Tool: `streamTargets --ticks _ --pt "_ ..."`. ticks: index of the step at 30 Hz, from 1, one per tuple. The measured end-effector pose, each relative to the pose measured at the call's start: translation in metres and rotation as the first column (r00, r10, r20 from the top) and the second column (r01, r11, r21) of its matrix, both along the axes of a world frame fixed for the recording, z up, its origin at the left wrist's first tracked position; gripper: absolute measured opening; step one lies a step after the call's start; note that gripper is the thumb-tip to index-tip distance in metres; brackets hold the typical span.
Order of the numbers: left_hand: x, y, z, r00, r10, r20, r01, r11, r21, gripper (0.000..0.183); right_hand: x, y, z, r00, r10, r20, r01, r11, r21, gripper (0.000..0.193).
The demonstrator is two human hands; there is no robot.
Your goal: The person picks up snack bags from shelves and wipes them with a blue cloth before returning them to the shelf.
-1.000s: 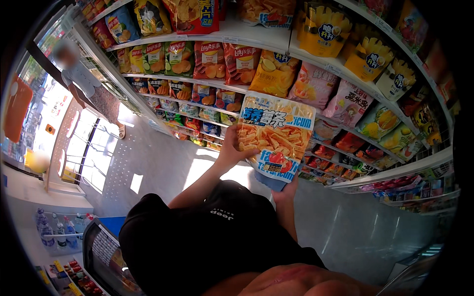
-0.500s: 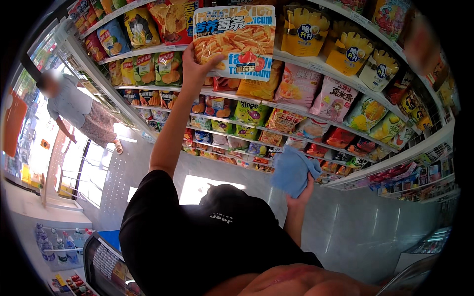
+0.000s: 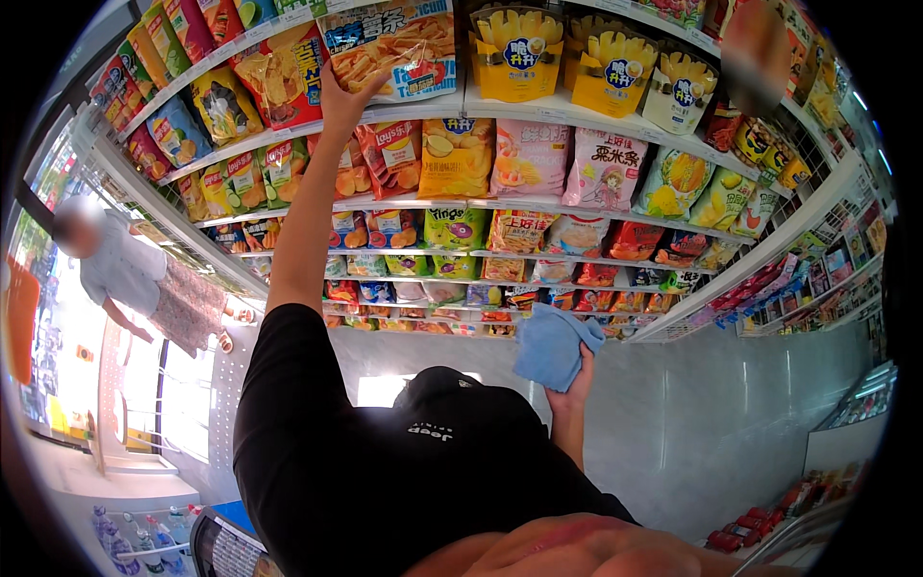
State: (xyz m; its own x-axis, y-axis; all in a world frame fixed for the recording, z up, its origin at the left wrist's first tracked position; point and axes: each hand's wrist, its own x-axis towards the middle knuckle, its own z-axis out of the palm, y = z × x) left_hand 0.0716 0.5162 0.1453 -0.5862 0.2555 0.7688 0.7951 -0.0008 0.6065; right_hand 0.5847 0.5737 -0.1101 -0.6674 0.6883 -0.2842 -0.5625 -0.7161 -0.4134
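A person's left hand [image 3: 346,101] grips the lower left of a white-and-blue snack bag [image 3: 409,53] printed with fries, thumb spread across its front and fingers at its edge, on an upper shelf [image 3: 577,114] of a shop display. The right hand [image 3: 574,383], held low in front of the body, clasps a folded light-blue cloth [image 3: 553,348], well apart from the bag.

A red chip bag [image 3: 281,79] stands just to the left of the snack bag; to its right are yellow pouches [image 3: 517,60] with fries pictured on them and a white pouch [image 3: 679,91]. One tier down, a yellow bag [image 3: 456,162] sits between red bags [image 3: 391,159] and a pair of pink bags [image 3: 606,168], while rows of smaller packets fill the lower shelves.

The person wears a black T-shirt [image 3: 385,471]. At far left, another person [image 3: 135,274] in a pale-blue top and patterned lower garment stands near a bright glass front. Grey flooring [image 3: 673,413] spreads below the shelving, and clear bottles [image 3: 125,539] line the lower left corner.
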Motion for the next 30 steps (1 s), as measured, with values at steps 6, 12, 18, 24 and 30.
streamTargets --ticks 6,12,18,24,30 --pt "-0.010 -0.002 0.008 0.995 0.039 -0.088 -0.060 0.964 -0.259 0.083 0.011 0.007 -0.003 0.999 -0.024 0.023 0.025 0.999 -0.035 0.054" --pt "-0.002 -0.018 0.021 0.996 0.092 -0.008 -0.086 0.897 -0.434 0.084 0.015 0.011 0.000 0.999 -0.029 0.027 0.031 0.998 -0.049 0.053" --pt "0.005 -0.026 0.016 0.987 0.097 -0.129 -0.136 0.932 -0.337 0.086 0.007 0.011 -0.001 1.000 0.011 0.016 -0.010 0.999 -0.039 0.053" --pt "0.029 -0.030 0.008 0.991 0.102 -0.086 -0.119 0.965 -0.233 0.089 -0.001 0.012 -0.003 0.999 0.033 0.015 -0.032 0.999 -0.022 0.054" --pt "0.009 -0.028 -0.009 0.862 0.360 -0.356 -0.448 0.870 -0.205 0.102 -0.005 0.015 -0.010 0.998 0.062 0.020 -0.062 0.997 -0.039 0.055"
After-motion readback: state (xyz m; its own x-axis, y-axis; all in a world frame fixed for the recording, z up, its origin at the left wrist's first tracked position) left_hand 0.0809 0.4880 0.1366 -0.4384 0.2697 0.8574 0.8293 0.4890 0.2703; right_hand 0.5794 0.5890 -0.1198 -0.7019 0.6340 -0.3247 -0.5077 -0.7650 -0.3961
